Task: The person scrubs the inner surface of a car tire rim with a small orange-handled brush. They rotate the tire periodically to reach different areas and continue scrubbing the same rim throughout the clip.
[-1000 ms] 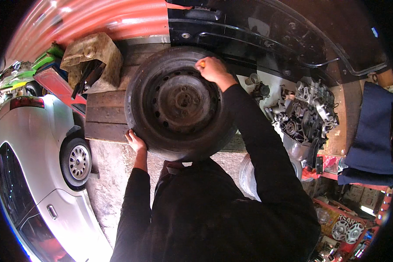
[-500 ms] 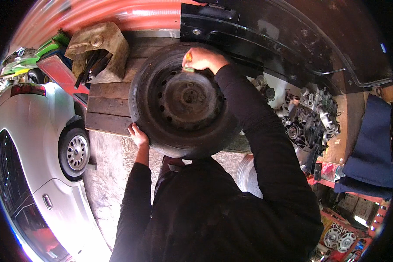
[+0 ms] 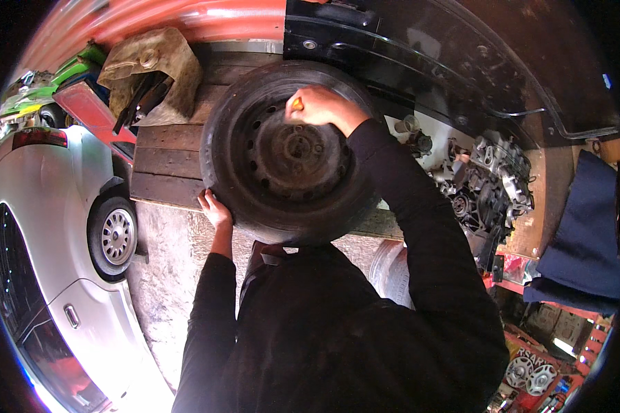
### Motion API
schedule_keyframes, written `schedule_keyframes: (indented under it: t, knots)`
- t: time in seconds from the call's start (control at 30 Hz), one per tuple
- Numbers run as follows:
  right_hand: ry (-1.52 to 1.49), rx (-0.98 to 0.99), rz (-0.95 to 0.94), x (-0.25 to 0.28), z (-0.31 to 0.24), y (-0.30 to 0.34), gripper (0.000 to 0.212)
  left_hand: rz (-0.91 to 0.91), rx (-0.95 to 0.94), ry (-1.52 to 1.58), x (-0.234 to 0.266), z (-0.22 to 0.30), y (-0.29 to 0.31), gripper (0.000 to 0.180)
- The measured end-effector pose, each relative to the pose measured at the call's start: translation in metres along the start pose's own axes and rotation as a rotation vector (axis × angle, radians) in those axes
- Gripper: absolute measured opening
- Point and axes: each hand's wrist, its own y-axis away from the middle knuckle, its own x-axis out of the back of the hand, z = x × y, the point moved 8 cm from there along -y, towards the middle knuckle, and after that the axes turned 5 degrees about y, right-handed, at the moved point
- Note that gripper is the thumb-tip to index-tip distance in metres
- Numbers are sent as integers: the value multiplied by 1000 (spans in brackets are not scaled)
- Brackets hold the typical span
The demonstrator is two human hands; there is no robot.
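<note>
A dark steel wheel with its tyre (image 3: 238, 206) lies flat on a wooden bench (image 3: 162, 162). My left hand (image 3: 218, 212) holds the tyre by its near left side; part of its fingers is hidden against the rubber. Over the upper middle of the dusty rim (image 3: 300, 165), my right hand (image 3: 317, 107) is closed around a small brush (image 3: 297, 104) with a yellow-orange handle. Motion smears this hand, and the bristle end can barely be made out.
A cut-open, stained container (image 3: 151, 65) with dark tools inside stands at the bench's far left. A silver car (image 3: 69, 241) is parked on the left. An engine (image 3: 486, 189) sits to the right, below a black panel (image 3: 420, 62). Another tyre (image 3: 390, 275) is beside my body.
My right hand with the brush has shifted slightly inward over the rim, toward the hub. The left hand keeps its place on the tyre; the whole view has moved a little.
</note>
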Motion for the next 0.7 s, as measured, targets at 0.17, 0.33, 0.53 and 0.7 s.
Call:
schedule_keyframes:
  t: [0.17, 0.33, 0.53, 0.7]
  knots:
    - [-22, 19, -38, -30, 25, 9, 18, 18, 3, 47, -6, -3, -3, 39]
    - [19, -156, 200, 1, 36, 27, 16, 30, 225, 177, -5, -2, 2, 40]
    - [-103, -24, 219, -94, -59, 37, 16, 15, 190, 191, -4, 2, 0, 42]
    - [-367, -197, 331, -51, 13, 51, 12, 16, 63, 78, -2, -5, 0, 40]
